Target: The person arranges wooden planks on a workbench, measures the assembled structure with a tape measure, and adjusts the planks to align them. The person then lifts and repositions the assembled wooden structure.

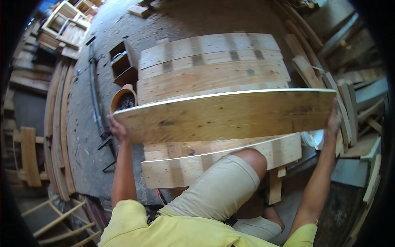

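A long wide wooden board (226,117) with a pale upper edge is held up in front of me, spanning nearly the width between my arms. My left hand (119,129) grips its left end, and my right hand (334,119) grips the right end; some fingers of both are hidden behind it. Below and beyond it lies a low platform of pale planks (210,76) with darker stripes across them. The raised board covers part of those planks. My knee rests over the platform's near plank (164,173).
Left of the platform stand an orange-brown bucket (124,99) with dark small contents and an open wooden box (124,64). A long dark metal bar clamp (95,90) lies on the concrete floor. Stacked timber (57,123) lines the left; more lumber (347,111) leans at right.
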Available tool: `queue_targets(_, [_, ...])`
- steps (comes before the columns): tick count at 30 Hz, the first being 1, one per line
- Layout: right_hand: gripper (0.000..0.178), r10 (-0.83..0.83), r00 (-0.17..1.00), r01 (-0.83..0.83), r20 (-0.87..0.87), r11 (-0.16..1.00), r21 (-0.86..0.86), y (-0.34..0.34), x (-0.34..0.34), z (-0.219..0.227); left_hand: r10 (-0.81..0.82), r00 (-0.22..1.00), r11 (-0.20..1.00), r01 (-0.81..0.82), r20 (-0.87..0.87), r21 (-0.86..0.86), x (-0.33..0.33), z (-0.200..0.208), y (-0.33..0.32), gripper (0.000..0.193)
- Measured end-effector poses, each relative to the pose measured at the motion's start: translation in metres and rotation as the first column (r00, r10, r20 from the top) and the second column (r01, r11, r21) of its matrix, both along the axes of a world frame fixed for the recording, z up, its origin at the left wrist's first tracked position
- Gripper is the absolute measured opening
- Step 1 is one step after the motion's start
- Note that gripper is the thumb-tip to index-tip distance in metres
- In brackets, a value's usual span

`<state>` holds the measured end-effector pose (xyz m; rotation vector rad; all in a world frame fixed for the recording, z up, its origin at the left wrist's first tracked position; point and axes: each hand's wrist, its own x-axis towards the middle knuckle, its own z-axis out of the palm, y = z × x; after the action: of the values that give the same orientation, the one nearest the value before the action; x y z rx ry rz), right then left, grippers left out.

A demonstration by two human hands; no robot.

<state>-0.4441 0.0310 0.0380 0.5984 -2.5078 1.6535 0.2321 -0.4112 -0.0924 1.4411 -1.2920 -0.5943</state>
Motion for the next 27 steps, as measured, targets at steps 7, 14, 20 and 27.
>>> queue_targets(7, [0.067, 0.119, 0.924, -0.014, 0.364, 0.96, -0.279, 0.043, -0.001, -0.027, -0.293, 0.91, 0.937, 0.334, -0.294, 0.102, -0.034, 0.027, -0.05, 0.074])
queue_targets(14, [0.065, -0.165, 0.915, 0.246, 0.368, 0.951, -0.187, 0.119, 0.025, -0.072, -0.492, 0.807, 0.769, 0.579, -0.325, 0.273, -0.132, 0.012, -0.097, 0.071])
queue_targets(20, [0.062, -0.082, 0.896, 0.237, 0.437, 0.92, -0.313, 0.097, 0.092, -0.048, -0.494, 0.821, 0.859, 0.41, 0.287, 0.307, -0.142, -0.06, -0.193, 0.055])
queue_targets(27, [0.049, -0.038, 0.972, 0.124, 0.233, 0.922, -0.366, 0.083, 0.166, 0.066, -0.384, 0.923, 0.908, 0.381, -0.021, 0.176, -0.156, -0.067, -0.205, 0.049])
